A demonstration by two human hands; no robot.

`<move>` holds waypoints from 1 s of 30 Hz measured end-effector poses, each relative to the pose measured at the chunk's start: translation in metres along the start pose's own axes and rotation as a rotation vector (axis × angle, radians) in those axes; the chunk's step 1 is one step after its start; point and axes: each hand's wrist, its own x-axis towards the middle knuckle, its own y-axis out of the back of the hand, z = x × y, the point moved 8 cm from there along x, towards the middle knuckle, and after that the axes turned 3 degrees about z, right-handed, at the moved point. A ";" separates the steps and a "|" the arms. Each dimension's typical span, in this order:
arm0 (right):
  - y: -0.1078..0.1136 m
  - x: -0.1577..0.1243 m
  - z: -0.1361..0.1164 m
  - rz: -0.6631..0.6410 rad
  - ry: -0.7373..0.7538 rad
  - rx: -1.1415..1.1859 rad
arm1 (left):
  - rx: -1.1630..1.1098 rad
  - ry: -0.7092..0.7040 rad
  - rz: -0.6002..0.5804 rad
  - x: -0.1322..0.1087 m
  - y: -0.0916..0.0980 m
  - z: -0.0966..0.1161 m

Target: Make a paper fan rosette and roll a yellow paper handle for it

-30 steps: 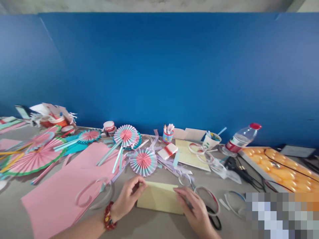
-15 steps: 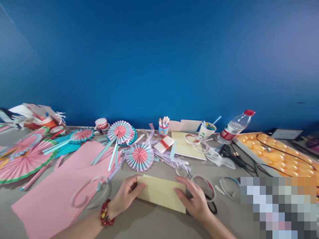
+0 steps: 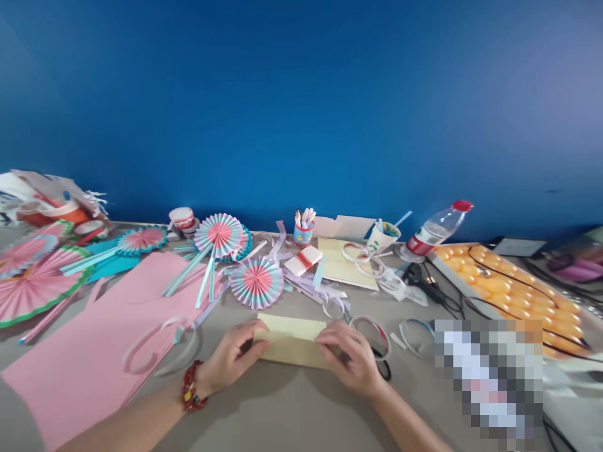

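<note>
**Change since half a second earlier.** The blue wall (image 3: pixel 301 94) now fills more of the view and the grey table (image 3: pixel 282 420) sits lower in it. The yellow paper (image 3: pixel 289 339) shows as a shallower strip than before, and the two hands have drawn closer together over it.

**Position and hands.** The paper lies flat on the table toward 6 o'clock of the view. The left hand (image 3: pixel 230 358), with a beaded bracelet (image 3: pixel 191 386) at the wrist, pinches the paper's 9 o'clock end, thumb on the far edge and fingers curled at the near one. The right hand (image 3: pixel 351 363) lies with fingers spread, pressed down on the 3 o'clock end.

**Edges and room.**
- Bare tabletop lies at 6 o'clock of the paper, between the two forearms.
- The pink sheet (image 3: pixel 94 351) lies at 9 o'clock, its edge just beside the left hand.
- The tray of orange balls (image 3: pixel 509 289) stands at 2 o'clock, well apart.
- A small pleated fan (image 3: pixel 257 282) lies at 11 o'clock, near the paper's far edge.
- A tape ring (image 3: pixel 372 319) lies at 3 o'clock, just beside the right hand.
- Black scissors (image 3: pixel 385 370) lie partly hidden under that hand
</note>
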 end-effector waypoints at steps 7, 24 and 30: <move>0.047 0.010 0.015 0.000 -0.111 -0.284 | 0.067 -0.088 -0.133 0.002 -0.011 0.008; 0.060 -0.012 0.053 -0.257 -0.265 -0.792 | 0.406 -0.108 0.000 -0.002 -0.009 -0.011; -0.023 0.054 0.060 -0.527 -0.226 -0.717 | 0.432 -0.114 -0.056 -0.001 -0.013 -0.012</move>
